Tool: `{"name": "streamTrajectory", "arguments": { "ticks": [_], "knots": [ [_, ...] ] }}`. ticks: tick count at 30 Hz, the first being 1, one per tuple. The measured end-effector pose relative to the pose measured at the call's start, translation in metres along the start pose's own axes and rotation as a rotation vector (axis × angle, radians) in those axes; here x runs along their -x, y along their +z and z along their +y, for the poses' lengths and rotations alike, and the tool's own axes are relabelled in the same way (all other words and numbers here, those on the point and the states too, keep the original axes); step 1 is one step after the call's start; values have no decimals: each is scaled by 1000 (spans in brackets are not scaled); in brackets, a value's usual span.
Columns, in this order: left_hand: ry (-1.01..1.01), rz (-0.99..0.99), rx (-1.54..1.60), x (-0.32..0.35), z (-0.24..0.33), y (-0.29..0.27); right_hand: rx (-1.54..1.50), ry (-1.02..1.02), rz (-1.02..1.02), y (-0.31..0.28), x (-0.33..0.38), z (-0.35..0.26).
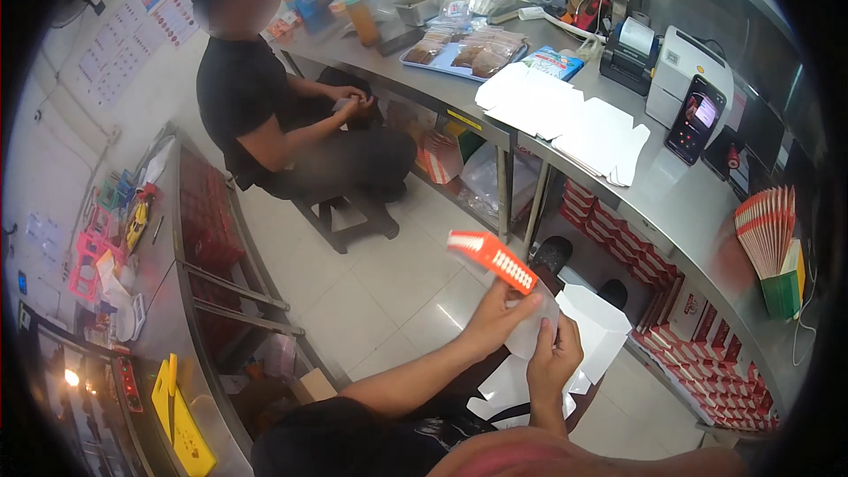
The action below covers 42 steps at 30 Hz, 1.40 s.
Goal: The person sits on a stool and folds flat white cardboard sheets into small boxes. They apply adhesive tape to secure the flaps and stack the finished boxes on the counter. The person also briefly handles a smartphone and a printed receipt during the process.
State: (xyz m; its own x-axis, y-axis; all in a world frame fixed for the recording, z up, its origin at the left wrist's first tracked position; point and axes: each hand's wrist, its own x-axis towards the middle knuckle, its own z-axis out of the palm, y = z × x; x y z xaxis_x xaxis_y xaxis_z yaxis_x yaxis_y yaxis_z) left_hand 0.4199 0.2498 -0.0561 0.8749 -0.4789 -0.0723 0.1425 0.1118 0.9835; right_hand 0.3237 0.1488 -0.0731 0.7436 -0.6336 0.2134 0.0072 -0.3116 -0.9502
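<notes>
Both hands are up in front of the wearer, working a flat white cardboard box blank with an orange-and-white printed flap (508,287), held over the pale tiled floor (380,291), out from the front edge of the long stainless steel counter (680,203). The left hand (496,316) is closed around the blank's upper left part, fingers wrapped behind, thumb in front, just under the orange flap. The right hand (553,360) pinches the lower white panel, thumb pressed on its face, fingers curled behind.

The flap stands out tilted up and left, away from the counter. To fold this cleanly, my read is that the thumbs should sit right on the crease line, with the panel kept taut between the two grips so it bends where it is scored.

More white blanks (601,327) lie below the hands, toward the counter's lower shelf. On the counter top sits a spread of flat white blanks (565,119). At the counter's far end, a seated person in a black shirt (265,115) works with both hands together.
</notes>
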Motion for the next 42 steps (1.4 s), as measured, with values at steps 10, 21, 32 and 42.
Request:
{"name": "streamTrajectory", "arguments": {
  "ticks": [10, 21, 32, 42],
  "knots": [
    [-144, -19, 312, -2, 5, 7, 122, -278, -76, -13, -14, -14],
    [26, 75, 70, -7, 4, -7, -50, 15, -111, -13, -10, -14],
    [108, 108, -104, -8, 22, 3, 92, -106, -2, 13, -8, -25],
    [17, -1266, -363, -28, 153, -135, -286, 358, -64, 17, -20, 44]
  ]
}}
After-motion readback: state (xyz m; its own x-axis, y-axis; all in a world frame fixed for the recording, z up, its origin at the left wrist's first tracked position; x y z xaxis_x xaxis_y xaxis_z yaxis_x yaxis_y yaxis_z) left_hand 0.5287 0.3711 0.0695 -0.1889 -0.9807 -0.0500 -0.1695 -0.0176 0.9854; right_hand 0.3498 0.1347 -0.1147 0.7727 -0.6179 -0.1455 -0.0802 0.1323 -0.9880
